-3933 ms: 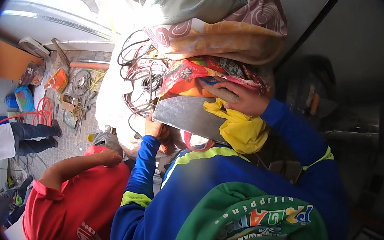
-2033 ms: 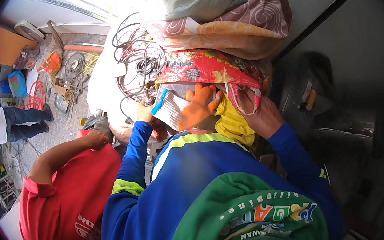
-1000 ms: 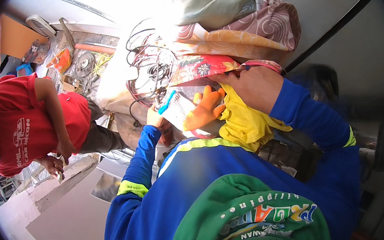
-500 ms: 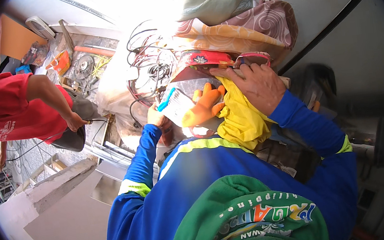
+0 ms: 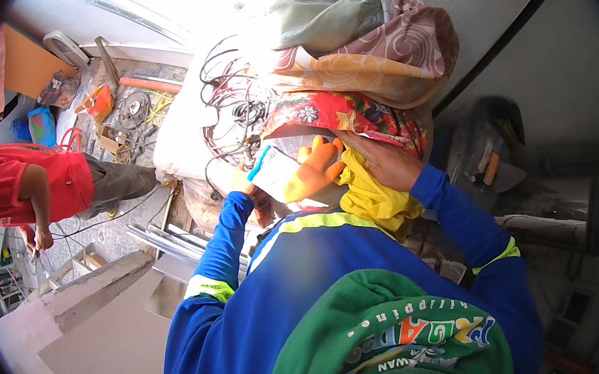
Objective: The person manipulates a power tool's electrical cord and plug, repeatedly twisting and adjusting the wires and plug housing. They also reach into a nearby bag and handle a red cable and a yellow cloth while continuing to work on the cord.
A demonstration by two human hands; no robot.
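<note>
My left hand point(image 5: 240, 181) is curled at the left edge of an open bag, beside the cable coils point(image 5: 245, 115); what it grips is hidden. My right hand point(image 5: 393, 165) reaches under the flap of the red patterned bag point(image 5: 373, 116), its fingertips out of sight, with crumpled yellow cloth point(image 5: 369, 201) against it. Between my hands lies an orange-coated glove point(image 5: 313, 174) with a white cuff and blue rim, on grey, shiny material.
Bundled fabrics point(image 5: 359, 62) rise beyond the bag. A co-worker in red point(image 5: 55, 181) bends at the left, among cables, tools and an orange pipe point(image 5: 144, 85). Metal bars point(image 5: 158, 241) and a ledge point(image 5: 82, 293) lie lower left. Dark equipment point(image 5: 553, 210) stands right.
The glove came to lie between my hands after the earliest frame. The co-worker moved from beside me to farther left. My right hand shifted slightly left and down since half a second ago.
</note>
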